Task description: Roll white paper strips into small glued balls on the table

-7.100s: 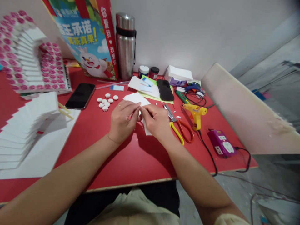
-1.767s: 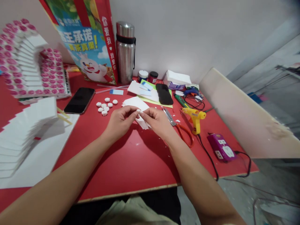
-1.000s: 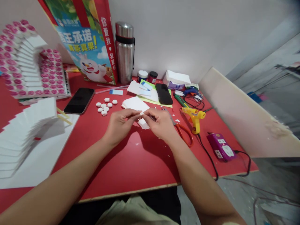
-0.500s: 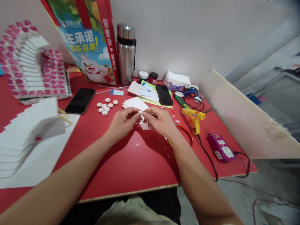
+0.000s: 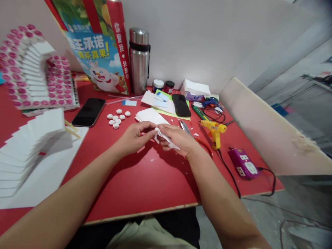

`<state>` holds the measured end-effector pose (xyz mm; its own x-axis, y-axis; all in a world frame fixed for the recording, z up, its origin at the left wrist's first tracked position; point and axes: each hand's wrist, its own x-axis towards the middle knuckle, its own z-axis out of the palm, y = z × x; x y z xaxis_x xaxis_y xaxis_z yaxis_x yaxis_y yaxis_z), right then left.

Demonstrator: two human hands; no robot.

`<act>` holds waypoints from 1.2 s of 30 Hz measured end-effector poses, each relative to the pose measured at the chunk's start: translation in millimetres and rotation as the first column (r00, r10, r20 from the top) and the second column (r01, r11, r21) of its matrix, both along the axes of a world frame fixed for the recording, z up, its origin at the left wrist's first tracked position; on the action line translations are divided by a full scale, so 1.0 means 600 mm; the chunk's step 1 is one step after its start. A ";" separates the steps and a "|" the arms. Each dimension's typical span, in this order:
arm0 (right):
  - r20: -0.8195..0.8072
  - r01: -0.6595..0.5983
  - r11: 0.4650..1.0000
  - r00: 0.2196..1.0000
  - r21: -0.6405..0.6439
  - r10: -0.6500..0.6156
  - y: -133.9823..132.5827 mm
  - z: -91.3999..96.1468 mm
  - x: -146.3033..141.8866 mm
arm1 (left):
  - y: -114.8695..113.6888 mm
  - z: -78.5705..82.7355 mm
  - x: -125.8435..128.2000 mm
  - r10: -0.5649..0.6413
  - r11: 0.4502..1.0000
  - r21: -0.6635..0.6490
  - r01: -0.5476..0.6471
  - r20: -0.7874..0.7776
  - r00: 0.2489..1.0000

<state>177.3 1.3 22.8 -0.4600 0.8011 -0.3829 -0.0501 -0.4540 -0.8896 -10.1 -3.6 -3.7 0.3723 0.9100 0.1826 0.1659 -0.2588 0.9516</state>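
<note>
Between my two hands is a crumpled piece of white paper, folded up at its left end. My left hand pinches that rounded end with thumb and fingers. My right hand is closed around the rest, and a loose flap hangs out below its thumb. Just behind my hands lies a stack of white paper sheets. Several small round white pieces sit on the red table to the left. Scissors with orange handles lie partly hidden behind my right wrist.
A yellow glue gun and a purple power socket with cords stand at right. Phones, a steel flask and a printed bag are farther back. White folded steps and a pink-and-white model occupy the left.
My right hand has turned and shifted slightly down, so more of the white paper shows beneath it. The scissor blades are now uncovered. The small round pieces have stayed put.
</note>
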 end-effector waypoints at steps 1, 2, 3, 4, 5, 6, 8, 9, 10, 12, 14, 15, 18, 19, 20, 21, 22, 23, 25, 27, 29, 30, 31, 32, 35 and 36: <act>0.004 0.003 1.000 1.000 -0.012 -0.003 -0.003 0.003 -0.002 | 0.000 0.000 0.000 -0.001 1.000 -0.008 0.001 0.009 1.000; 0.013 0.005 1.000 1.000 -0.011 -0.005 -0.005 0.005 -0.003 | 0.000 0.000 0.000 0.003 1.000 -0.026 -0.002 0.025 1.000; 0.025 0.002 1.000 1.000 0.004 -0.002 -0.007 0.007 -0.004 | -0.001 -0.001 0.001 0.010 0.998 -0.057 -0.007 0.048 0.999; 0.038 -0.004 0.999 0.999 0.035 0.003 -0.008 0.010 -0.005 | -0.001 -0.002 0.002 0.022 0.995 -0.100 -0.014 0.084 0.996; 0.058 -0.011 0.997 0.998 0.082 0.006 -0.008 0.012 -0.005 | -0.002 -0.004 0.003 0.042 0.988 -0.151 -0.022 0.131 0.991; 0.088 -0.021 0.989 0.996 0.144 0.008 -0.008 0.014 -0.005 | -0.003 -0.005 0.005 0.067 0.978 -0.207 -0.028 0.185 0.980; 0.177 -0.051 0.947 0.984 0.316 -0.005 -0.008 0.017 -0.005 | -0.004 -0.009 0.008 0.125 0.956 -0.291 -0.039 0.283 0.951; 0.225 -0.078 0.908 0.974 0.412 -0.018 -0.007 0.018 -0.004 | -0.004 -0.010 0.009 0.147 0.949 -0.311 -0.045 0.313 0.938; 0.272 -0.111 0.860 0.962 0.498 -0.034 -0.006 0.018 -0.004 | -0.003 -0.010 0.010 0.163 0.947 -0.318 -0.052 0.332 0.929; 0.358 -0.185 0.773 0.932 0.608 -0.059 -0.005 0.017 -0.002 | -0.001 -0.011 0.010 0.170 0.947 -0.317 -0.056 0.344 0.923; 0.419 -0.227 0.741 0.905 0.632 -0.080 -0.004 0.014 0.001 | 0.001 -0.010 0.008 0.169 0.945 -0.322 -0.051 0.351 0.921; 0.435 -0.231 0.746 0.896 0.624 -0.087 -0.003 0.011 0.002 | 0.002 -0.010 0.007 0.170 0.943 -0.328 -0.047 0.358 0.918; 0.426 -0.206 0.790 0.901 0.578 -0.077 -0.004 0.005 0.005 | 0.002 -0.010 0.006 0.172 0.940 -0.340 -0.032 0.390 0.904; 0.417 -0.194 0.804 0.906 0.562 -0.073 -0.004 0.004 0.005 | 0.002 -0.010 0.007 0.173 0.939 -0.342 -0.029 0.400 0.900; 0.411 -0.184 0.813 0.909 0.552 -0.074 -0.004 0.003 0.005 | 0.001 -0.011 0.007 0.176 0.939 -0.342 -0.029 0.407 0.896; 0.411 -0.176 0.818 0.908 0.548 -0.081 -0.004 0.002 0.004 | 0.000 -0.012 0.008 0.179 0.940 -0.341 -0.031 0.411 0.894; 0.419 -0.173 0.817 0.903 0.550 -0.091 -0.004 0.002 0.004 | 0.000 -0.012 0.008 0.182 0.941 -0.337 -0.036 0.412 0.893; 0.433 -0.176 0.810 0.895 0.560 -0.105 -0.004 0.001 0.003 | 0.000 -0.012 0.009 0.184 0.942 -0.333 -0.042 0.411 0.893; 0.475 -0.200 0.777 0.869 0.597 -0.141 -0.002 -0.002 0.002 | 0.000 -0.013 0.011 0.194 0.945 -0.322 -0.059 0.407 0.892; 0.519 -0.236 0.715 0.830 0.658 -0.204 -0.001 -0.006 -0.001 | 0.000 -0.013 0.013 0.207 0.944 -0.321 -0.072 0.407 0.890; 0.555 -0.273 0.638 0.779 0.720 -0.292 -0.002 -0.010 -0.004 | -0.001 -0.013 0.016 0.230 0.942 -0.321 -0.101 0.394 0.890; 0.562 -0.284 0.606 0.756 0.743 -0.335 -0.003 -0.012 -0.007 | -0.002 -0.013 0.018 0.244 0.942 -0.312 -0.126 0.376 0.894; 0.563 -0.287 0.582 0.739 0.761 -0.371 -0.005 -0.013 -0.009 | -0.004 -0.013 0.019 0.255 0.945 -0.289 -0.155 0.349 0.902; 0.557 -0.283 0.566 0.730 0.775 -0.397 -0.007 -0.013 -0.012 | -0.006 -0.013 0.021 0.264 0.950 -0.247 -0.190 0.315 0.912; 0.506 -0.254 0.520 0.749 0.815 -0.427 -0.015 -0.011 -0.017 | -0.012 -0.011 0.024 0.286 0.958 -0.037 -0.285 0.199 0.937; 0.491 -0.253 0.502 0.761 0.827 -0.424 -0.017 -0.010 -0.017 | -0.013 -0.010 0.024 0.296 0.952 0.032 -0.306 0.167 0.940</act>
